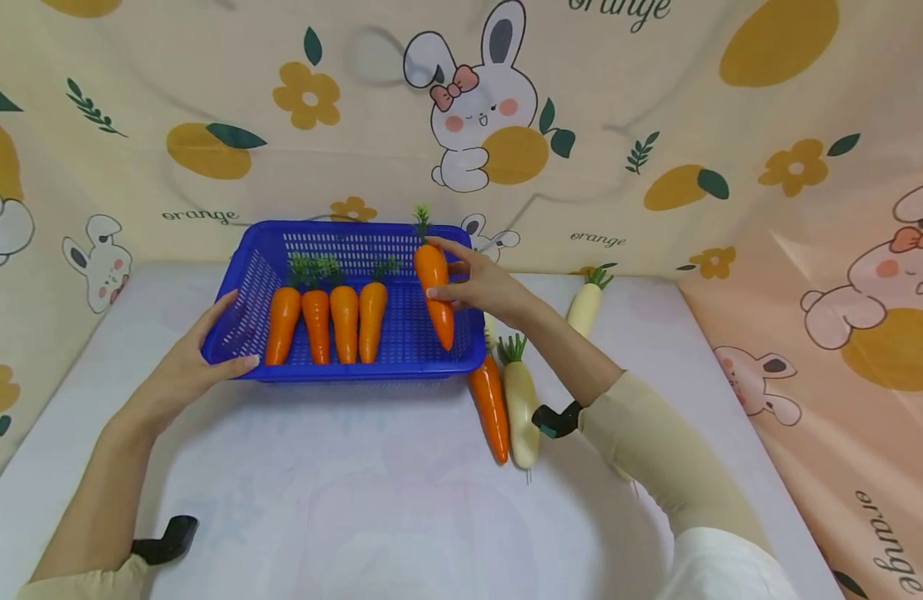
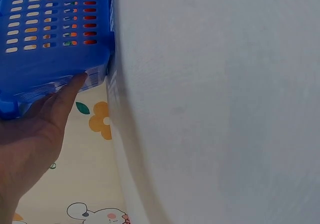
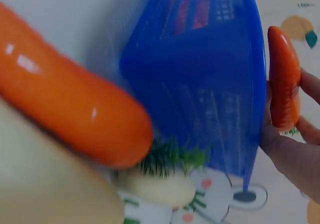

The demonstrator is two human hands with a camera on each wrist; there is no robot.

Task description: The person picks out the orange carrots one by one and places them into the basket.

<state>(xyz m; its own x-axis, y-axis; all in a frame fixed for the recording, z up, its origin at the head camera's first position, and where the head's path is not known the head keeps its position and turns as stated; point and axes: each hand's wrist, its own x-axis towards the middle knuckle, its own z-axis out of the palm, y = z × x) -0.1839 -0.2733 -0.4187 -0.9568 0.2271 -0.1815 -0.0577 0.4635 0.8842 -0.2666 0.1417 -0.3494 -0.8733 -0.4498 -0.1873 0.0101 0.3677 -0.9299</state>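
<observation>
A blue plastic basket [image 1: 356, 371] stands toward the back of the table. Several orange carrots [image 1: 344, 325] with green tops lie side by side in its left and middle part. My left hand [image 1: 191, 358] grips the basket's front left corner, thumb along the front rim and fingers at the left side. Over the basket's right end, my right hand [image 1: 494, 292] pinches another carrot [image 1: 443, 329], leafy top up and tip pointing down toward the front. In the right wrist view that held carrot [image 3: 285, 79] shows beyond the rim.
Right of the basket, a carrot [image 1: 493, 417] and a white radish [image 1: 523, 417] lie side by side on the white table [image 1: 356, 500]. Another white radish [image 1: 584, 307] lies farther back, partly behind my right forearm. A printed cloth [image 1: 281, 183] hangs behind the table.
</observation>
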